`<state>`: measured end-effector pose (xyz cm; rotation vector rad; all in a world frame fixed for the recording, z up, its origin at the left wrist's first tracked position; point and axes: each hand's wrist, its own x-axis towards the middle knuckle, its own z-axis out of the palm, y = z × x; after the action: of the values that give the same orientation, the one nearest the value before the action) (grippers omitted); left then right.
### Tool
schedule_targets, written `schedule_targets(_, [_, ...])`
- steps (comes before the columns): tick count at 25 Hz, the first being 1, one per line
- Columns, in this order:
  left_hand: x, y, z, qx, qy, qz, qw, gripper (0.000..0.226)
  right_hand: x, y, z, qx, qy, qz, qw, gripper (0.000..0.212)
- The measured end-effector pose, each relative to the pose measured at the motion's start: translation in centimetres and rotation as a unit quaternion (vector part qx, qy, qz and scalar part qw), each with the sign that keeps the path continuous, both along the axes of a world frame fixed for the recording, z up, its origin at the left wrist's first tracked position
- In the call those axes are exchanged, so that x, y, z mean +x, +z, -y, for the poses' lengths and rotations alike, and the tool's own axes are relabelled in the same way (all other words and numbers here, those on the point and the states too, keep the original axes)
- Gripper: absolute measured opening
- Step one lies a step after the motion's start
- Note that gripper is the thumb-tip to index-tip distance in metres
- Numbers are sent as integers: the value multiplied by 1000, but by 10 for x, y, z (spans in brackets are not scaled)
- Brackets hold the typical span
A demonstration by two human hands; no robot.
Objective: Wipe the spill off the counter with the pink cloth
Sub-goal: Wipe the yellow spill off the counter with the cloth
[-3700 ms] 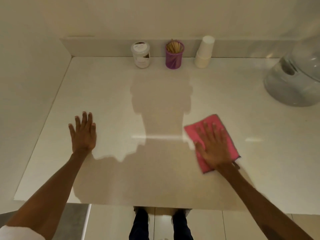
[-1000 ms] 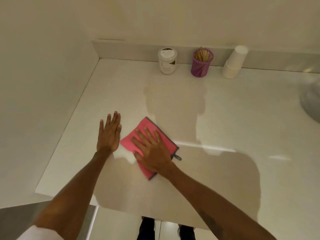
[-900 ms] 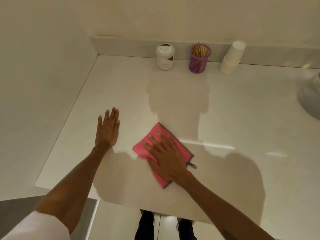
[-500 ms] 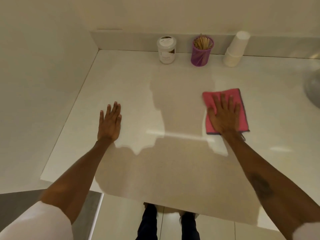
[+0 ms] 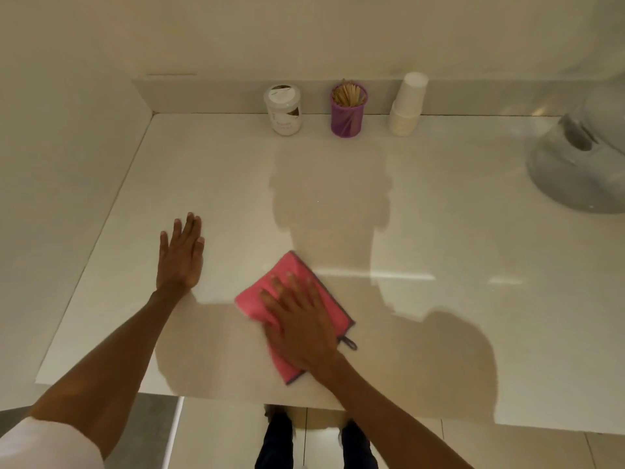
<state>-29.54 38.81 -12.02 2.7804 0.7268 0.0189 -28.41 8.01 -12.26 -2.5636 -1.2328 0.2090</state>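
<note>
The pink cloth, folded flat with a grey edge and a small loop, lies on the white counter near its front middle. My right hand presses flat on top of the cloth, fingers spread, covering much of it. My left hand rests palm down on the bare counter to the cloth's left, fingers together, holding nothing. I cannot make out any spill on the glossy surface; my shadow covers the middle.
Against the back wall stand a white lidded jar, a purple cup of wooden sticks and a stack of white paper cups. A grey rounded appliance sits at the right. A wall borders the counter's left side.
My right hand has slid the cloth from the right of the counter's middle back left and toward the front edge. My left hand stays planted in the same place.
</note>
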Motion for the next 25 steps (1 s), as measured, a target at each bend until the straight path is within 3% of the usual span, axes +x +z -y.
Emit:
schedule_targets(6, [4, 3, 1, -19, 3, -20, 1000, 53, 125, 7, 118, -34, -256, 25, 966, 56])
schedule_targets(11, [19, 24, 13, -55, 36, -64, 996, 56, 203, 18, 92, -41, -284, -41, 957, 55])
schedule_targets(16, [41, 38, 52, -49, 16, -40, 998, 56, 203, 35, 47, 17, -284, -57, 957, 59])
schedule_targets(21, [77, 48, 99, -189, -13, 84, 978, 51, 187, 35, 30, 66, -336, -62, 938, 52])
schedule_targets(25, [93, 54, 134, -359, 42, 172, 916, 48, 186, 40, 26, 192, -382, -130, 895, 47])
